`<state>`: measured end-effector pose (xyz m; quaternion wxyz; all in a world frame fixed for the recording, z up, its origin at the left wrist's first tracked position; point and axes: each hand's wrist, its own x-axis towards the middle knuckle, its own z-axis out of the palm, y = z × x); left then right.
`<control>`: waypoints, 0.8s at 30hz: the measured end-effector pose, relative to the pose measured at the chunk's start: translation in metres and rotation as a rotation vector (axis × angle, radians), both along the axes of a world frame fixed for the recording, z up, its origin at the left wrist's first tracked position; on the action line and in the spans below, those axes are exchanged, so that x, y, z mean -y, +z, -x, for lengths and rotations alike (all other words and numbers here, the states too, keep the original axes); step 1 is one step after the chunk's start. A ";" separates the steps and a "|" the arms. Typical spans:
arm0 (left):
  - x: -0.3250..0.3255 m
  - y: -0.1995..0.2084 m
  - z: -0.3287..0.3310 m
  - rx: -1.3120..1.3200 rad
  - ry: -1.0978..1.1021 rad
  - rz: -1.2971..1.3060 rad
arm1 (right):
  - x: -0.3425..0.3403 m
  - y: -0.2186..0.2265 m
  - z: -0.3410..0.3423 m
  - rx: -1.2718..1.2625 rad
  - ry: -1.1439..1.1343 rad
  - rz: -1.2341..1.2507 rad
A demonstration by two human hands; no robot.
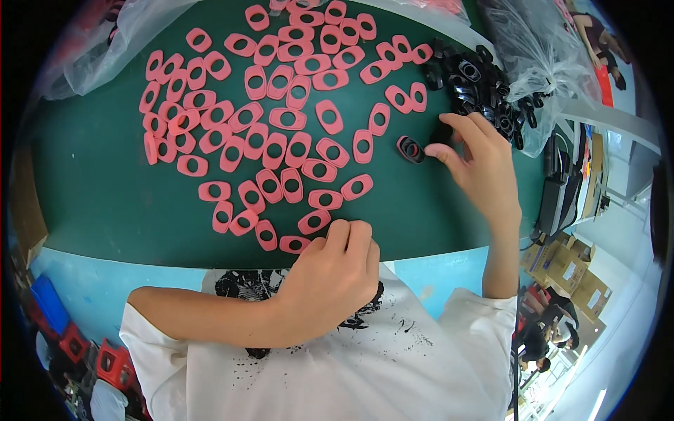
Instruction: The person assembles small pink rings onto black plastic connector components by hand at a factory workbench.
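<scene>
Many flat pink rings (pixel 287 118), rounded oblongs with a hole in the middle, lie scattered over the green table. My left hand (pixel 333 266) is closed at the table's front edge, beside the nearest pink ring (pixel 294 244); whatever its fingers hold is hidden beneath them. At the right, my right hand (pixel 481 161) has its thumb and forefinger around a small black plastic piece (pixel 441 133), partly covered by the fingers. Just left of its thumb rests a black oval piece (pixel 411 149) with a reddish inner edge. Beyond that hand is a heap of glossy black pieces (pixel 467 88).
A clear plastic bag (pixel 537 49) stands at the far right beside the black heap. Another clear plastic sheet (pixel 105 52) lies over the far left edge. Cardboard boxes (pixel 572 270) are off to the right, red stools (pixel 112 365) at the lower left. Other people are in the background.
</scene>
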<state>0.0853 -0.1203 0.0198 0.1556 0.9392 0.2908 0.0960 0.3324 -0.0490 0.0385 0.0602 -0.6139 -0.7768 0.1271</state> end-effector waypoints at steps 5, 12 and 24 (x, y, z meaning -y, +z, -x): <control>-0.001 -0.003 0.000 0.017 -0.009 0.025 | 0.001 -0.004 -0.006 -0.110 0.082 -0.068; 0.003 -0.003 -0.002 0.038 -0.003 -0.046 | 0.000 -0.004 -0.006 -0.179 0.005 -0.112; 0.001 -0.001 -0.002 0.042 -0.026 -0.034 | -0.028 -0.026 0.036 -0.307 -0.244 -0.234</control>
